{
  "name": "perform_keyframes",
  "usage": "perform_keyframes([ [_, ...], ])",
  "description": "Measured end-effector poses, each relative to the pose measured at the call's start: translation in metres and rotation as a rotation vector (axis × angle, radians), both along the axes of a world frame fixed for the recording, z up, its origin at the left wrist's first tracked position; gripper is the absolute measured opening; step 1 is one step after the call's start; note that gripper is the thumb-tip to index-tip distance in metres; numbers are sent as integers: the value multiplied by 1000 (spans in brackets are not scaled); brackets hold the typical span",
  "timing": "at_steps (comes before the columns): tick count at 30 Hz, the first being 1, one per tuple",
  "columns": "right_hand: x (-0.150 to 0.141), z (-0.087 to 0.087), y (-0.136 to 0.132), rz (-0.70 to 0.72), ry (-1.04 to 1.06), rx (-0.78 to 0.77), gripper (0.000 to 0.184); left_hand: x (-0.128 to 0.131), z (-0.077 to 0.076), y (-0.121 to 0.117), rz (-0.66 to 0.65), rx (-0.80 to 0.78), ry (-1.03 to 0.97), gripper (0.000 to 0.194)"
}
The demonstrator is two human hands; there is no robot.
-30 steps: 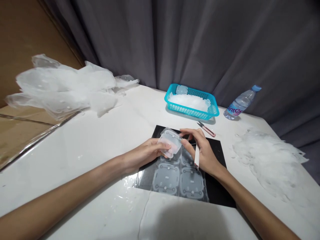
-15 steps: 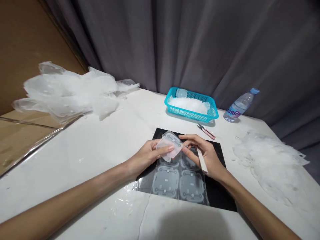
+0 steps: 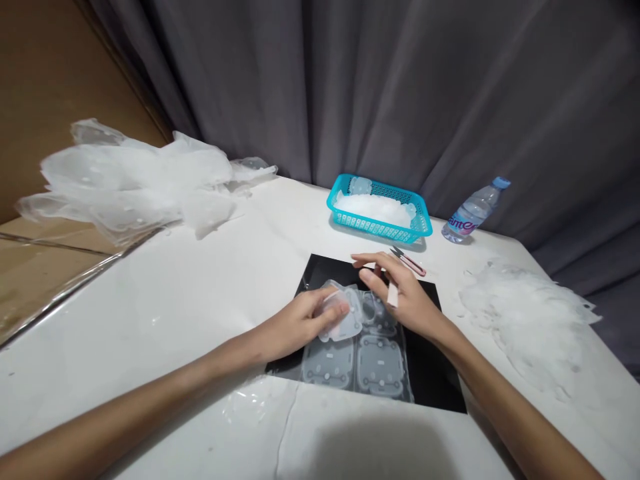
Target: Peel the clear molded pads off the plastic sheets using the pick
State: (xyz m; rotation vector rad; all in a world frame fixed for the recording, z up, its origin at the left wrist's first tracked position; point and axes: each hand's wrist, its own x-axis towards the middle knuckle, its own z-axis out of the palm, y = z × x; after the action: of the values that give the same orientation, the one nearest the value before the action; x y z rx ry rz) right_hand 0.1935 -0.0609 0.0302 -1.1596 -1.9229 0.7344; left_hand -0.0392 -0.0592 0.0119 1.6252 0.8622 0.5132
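Observation:
My left hand (image 3: 310, 319) pinches a translucent silicone-like pad (image 3: 351, 319), rounded-square and marked with small dots and lines, between thumb and fingers. To its right, my right hand (image 3: 395, 288) holds a slim white stick-like tool (image 3: 393, 294) against the palm; its tip is hidden and its kind is unclear. The thumb and forefinger of that hand are apart, off the pad. Beneath both hands, a clear sheet of similar rounded-square pads (image 3: 381, 365) lies on a black board (image 3: 434, 373). The held pad partly covers that sheet.
Beyond the board are small pink-handled thread snips (image 3: 413, 264) and a turquoise basket (image 3: 383, 230) of translucent pieces. A water bottle (image 3: 470, 217) stands right of it. Clear plastic scraps (image 3: 525, 320) lie at right; crumpled sheets (image 3: 145, 180) are heaped at left. A grey curtain (image 3: 350, 87) hangs behind.
My left hand has lowered the pad toward the sheet and turned it flatter. My right hand's fingertips have come away from the pad's edge, and its thumb and forefinger have spread.

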Motion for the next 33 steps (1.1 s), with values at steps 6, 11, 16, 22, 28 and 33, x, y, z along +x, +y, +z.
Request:
perform_keyframes([
  [6, -12, 4, -2, 88, -99, -176, 22, -1, 3, -5, -90, 200, 104, 40],
  [11, -9, 4, -3, 164, -73, -249, 21, -2, 0, -5, -140, 280, 171, 40],
  [16, -13, 3, -4, 203, -12, -390, 15, 6, -4, -21, -163, 822, 271, 37],
  [22, -10, -17, 6, -244, -227, -170, 19, 8, -2, -40, -182, 1002, 190, 33],
  [28, 7, -20, 16, -84, -19, -254, 40, -6, -2, -8, 51, 350, 143, 38],
  [33, 9, -6, 7, 159, -10, -413, 44, -6, -4, 3, 68, 106, -6, 35],
])
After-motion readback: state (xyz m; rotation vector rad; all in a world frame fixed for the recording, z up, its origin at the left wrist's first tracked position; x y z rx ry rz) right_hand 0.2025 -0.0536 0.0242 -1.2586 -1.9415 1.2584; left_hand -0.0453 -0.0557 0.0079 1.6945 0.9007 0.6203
